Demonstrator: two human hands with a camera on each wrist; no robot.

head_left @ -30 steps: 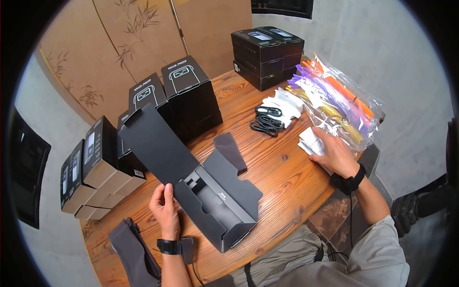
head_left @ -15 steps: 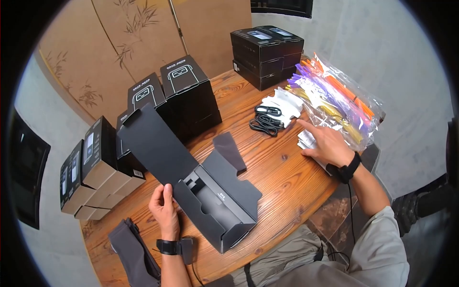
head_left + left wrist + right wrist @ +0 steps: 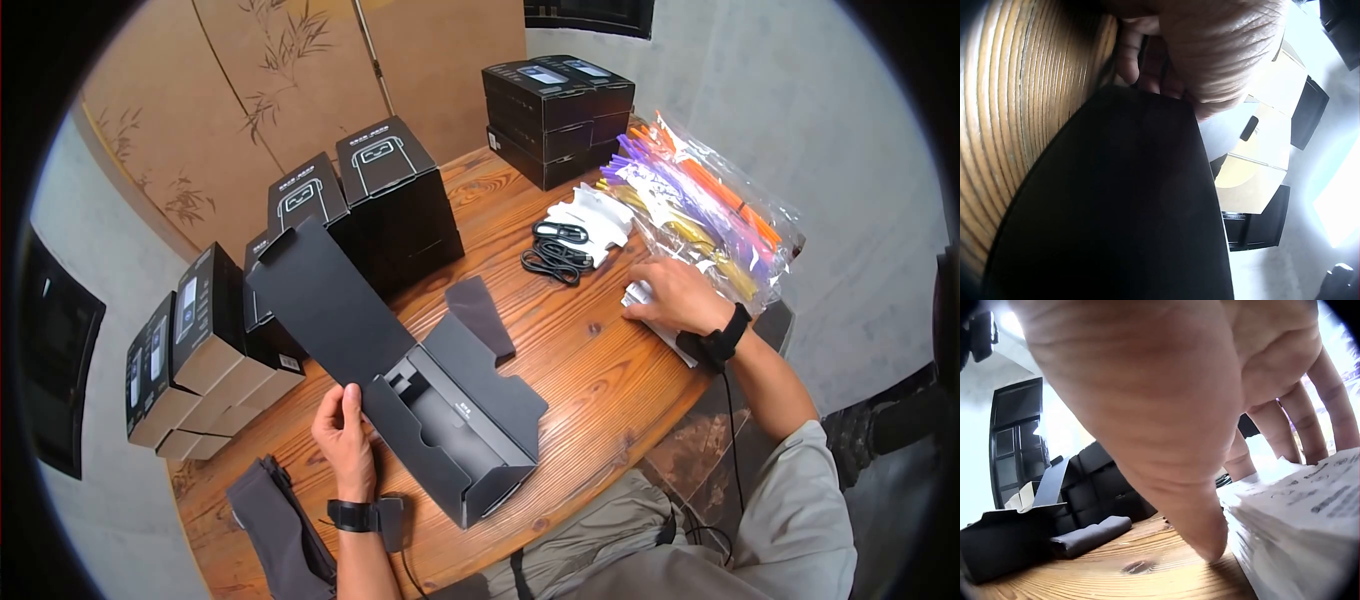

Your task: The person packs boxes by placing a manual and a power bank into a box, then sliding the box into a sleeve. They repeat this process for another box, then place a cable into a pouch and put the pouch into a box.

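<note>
Paper stack [image 3: 634, 296] lies near the right edge of the table [image 3: 610, 400] under the right hand [image 3: 680, 295], the plastic bag [image 3: 735, 205] crowding its far side, with open wood toward the black box [image 3: 410, 440]. From the left wrist, the left hand [image 3: 1210, 50] pinches the box's edge, apparently steadying it. From the right wrist, thumb and fingers straddle the stack, probably to take a sheet; whether they pinch one I cannot tell, and the next move calls for separating it cleanly.

Table [image 3: 595, 375]: brown wood, grain and knots plain, pale sheen of light on top. Behind it, tan folding screen [image 3: 325, 95], bamboo motif. Grey wall [image 3: 850, 190] right of table. Dark frame [image 3: 60, 350] to its left. Mottled brown floor [image 3: 690, 458] below its near-right edge.
</note>
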